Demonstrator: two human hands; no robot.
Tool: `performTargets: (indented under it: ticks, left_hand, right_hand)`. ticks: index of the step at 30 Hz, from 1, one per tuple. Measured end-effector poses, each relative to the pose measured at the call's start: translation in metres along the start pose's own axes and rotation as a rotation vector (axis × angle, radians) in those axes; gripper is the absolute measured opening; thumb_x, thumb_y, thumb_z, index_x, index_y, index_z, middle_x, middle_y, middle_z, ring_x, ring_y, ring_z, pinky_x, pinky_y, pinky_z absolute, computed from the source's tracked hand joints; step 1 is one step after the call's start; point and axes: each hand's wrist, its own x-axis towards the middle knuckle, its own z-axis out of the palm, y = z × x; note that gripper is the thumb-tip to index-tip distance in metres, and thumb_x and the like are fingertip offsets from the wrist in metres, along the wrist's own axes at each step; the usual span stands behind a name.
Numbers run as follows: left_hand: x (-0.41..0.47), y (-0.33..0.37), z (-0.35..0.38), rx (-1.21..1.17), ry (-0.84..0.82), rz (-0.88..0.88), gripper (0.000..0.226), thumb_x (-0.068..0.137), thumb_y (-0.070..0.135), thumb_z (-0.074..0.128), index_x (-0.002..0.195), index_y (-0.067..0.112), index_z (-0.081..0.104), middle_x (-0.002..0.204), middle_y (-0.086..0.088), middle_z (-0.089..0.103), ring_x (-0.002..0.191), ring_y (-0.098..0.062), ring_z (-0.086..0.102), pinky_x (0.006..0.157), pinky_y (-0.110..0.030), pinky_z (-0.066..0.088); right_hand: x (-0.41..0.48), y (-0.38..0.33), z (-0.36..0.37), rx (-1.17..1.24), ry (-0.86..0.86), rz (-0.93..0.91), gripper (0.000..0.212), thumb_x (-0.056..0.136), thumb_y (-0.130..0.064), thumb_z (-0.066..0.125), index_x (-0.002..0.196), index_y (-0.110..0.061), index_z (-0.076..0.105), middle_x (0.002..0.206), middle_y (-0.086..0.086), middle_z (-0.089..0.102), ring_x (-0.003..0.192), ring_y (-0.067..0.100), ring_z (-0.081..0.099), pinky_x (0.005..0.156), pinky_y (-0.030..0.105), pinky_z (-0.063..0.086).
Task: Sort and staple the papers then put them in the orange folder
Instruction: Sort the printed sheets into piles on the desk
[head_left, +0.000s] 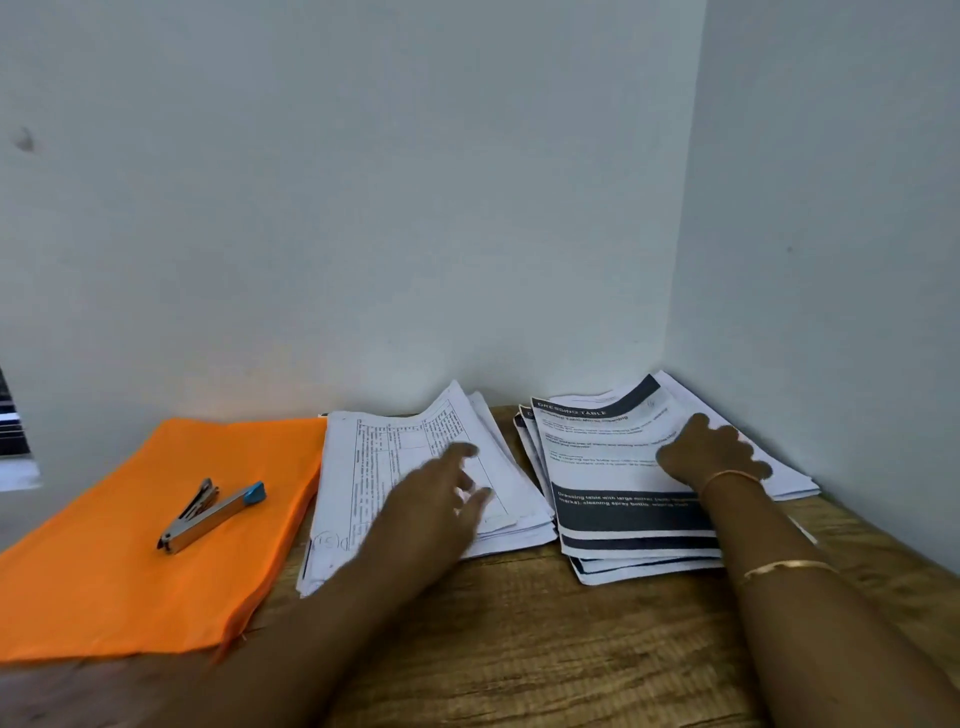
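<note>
An orange folder (156, 519) lies flat at the left of the wooden table. A metal stapler (210, 514) with a blue end rests on top of it. In the middle lies a pile of white papers with tables (363, 467); my left hand (441, 499) hovers over it, blurred, fingers spread and holding nothing. At the right, in the corner, sits a pile of papers with dark bands (613, 467). My right hand (711, 452) rests on that pile's top sheet with its fingers curled at the sheet's right edge.
The wooden table (519, 649) meets pale walls at the back and the right. The right pile reaches into the corner. A window edge (10, 426) shows at the far left.
</note>
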Motion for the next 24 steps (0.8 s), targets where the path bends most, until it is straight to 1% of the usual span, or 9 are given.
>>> performTargets:
  ticks: [1,3,6,9,11,14,19,21,24]
  left_hand:
    - [-0.004,0.011,0.005,-0.022,-0.079,0.023,0.05,0.091,0.042,0.054,0.137,0.035,0.035,0.121,0.011,0.059,0.096,-0.004,0.056,0.082,-0.018,0.043]
    - [-0.011,0.023,0.015,-0.032,-0.223,0.109,0.052,0.092,0.046,0.05,0.14,0.04,0.029,0.128,0.01,0.054,0.108,-0.006,0.052,0.091,-0.02,0.041]
    - [-0.019,0.025,0.022,0.039,-0.341,0.251,0.051,0.095,0.044,0.045,0.143,0.035,0.031,0.136,0.007,0.047,0.123,-0.011,0.038,0.101,-0.021,0.029]
    - [-0.019,0.022,0.025,0.116,-0.366,0.311,0.049,0.096,0.042,0.044,0.143,0.029,0.035,0.139,0.007,0.042,0.125,-0.013,0.033,0.106,-0.026,0.028]
    - [-0.018,0.023,0.026,0.138,-0.382,0.329,0.05,0.096,0.042,0.043,0.143,0.027,0.034,0.14,0.007,0.042,0.124,-0.014,0.034,0.106,-0.029,0.029]
    - [-0.019,0.022,0.026,0.126,-0.377,0.335,0.052,0.096,0.043,0.043,0.144,0.029,0.03,0.141,0.008,0.042,0.124,-0.013,0.034,0.107,-0.028,0.029]
    - [-0.02,0.025,0.021,0.113,-0.392,0.312,0.057,0.095,0.045,0.043,0.146,0.031,0.021,0.144,0.008,0.038,0.129,-0.012,0.031,0.108,-0.027,0.028]
    - [-0.019,0.025,0.021,0.106,-0.398,0.311,0.057,0.095,0.047,0.043,0.146,0.032,0.023,0.145,0.01,0.037,0.13,-0.01,0.03,0.109,-0.027,0.028]
    - [-0.018,0.023,0.022,0.106,-0.398,0.325,0.052,0.094,0.048,0.043,0.142,0.032,0.032,0.143,0.014,0.039,0.127,-0.007,0.031,0.107,-0.025,0.029]
  right_hand:
    - [0.0,0.003,0.0,0.013,-0.034,0.019,0.06,0.089,-0.035,0.048,0.142,-0.015,0.029,0.145,0.016,0.033,0.132,0.037,0.033,0.108,0.05,0.027]
    - [0.0,0.003,0.002,0.009,-0.073,0.015,0.059,0.089,-0.034,0.047,0.141,-0.015,0.029,0.143,0.016,0.035,0.132,0.035,0.033,0.106,0.048,0.027]
    - [0.004,-0.001,0.004,0.075,-0.073,-0.013,0.06,0.088,-0.029,0.049,0.141,-0.012,0.027,0.142,0.018,0.036,0.13,0.037,0.035,0.105,0.046,0.03]
    - [0.009,0.0,0.005,0.162,-0.05,-0.016,0.061,0.086,-0.023,0.05,0.139,-0.005,0.026,0.135,0.02,0.045,0.121,0.038,0.046,0.101,0.045,0.04]
    - [0.01,0.004,0.006,0.186,-0.024,0.004,0.053,0.086,-0.022,0.05,0.134,-0.005,0.037,0.129,0.018,0.051,0.115,0.037,0.051,0.097,0.044,0.043]
    - [0.014,0.009,0.001,0.194,0.027,0.03,0.041,0.084,-0.019,0.047,0.124,-0.008,0.051,0.123,0.015,0.056,0.111,0.036,0.053,0.098,0.045,0.043]
    - [0.029,0.02,-0.012,0.111,0.096,0.032,0.047,0.089,-0.022,0.046,0.135,-0.011,0.042,0.134,0.018,0.049,0.122,0.039,0.046,0.1,0.048,0.036]
    - [0.039,0.029,-0.017,0.075,0.087,-0.004,0.048,0.09,-0.023,0.046,0.136,-0.012,0.039,0.132,0.019,0.049,0.12,0.039,0.048,0.102,0.048,0.037]
    - [0.058,0.044,-0.024,0.044,0.065,-0.114,0.042,0.09,-0.017,0.044,0.13,-0.004,0.04,0.122,0.024,0.053,0.109,0.039,0.054,0.094,0.044,0.046]
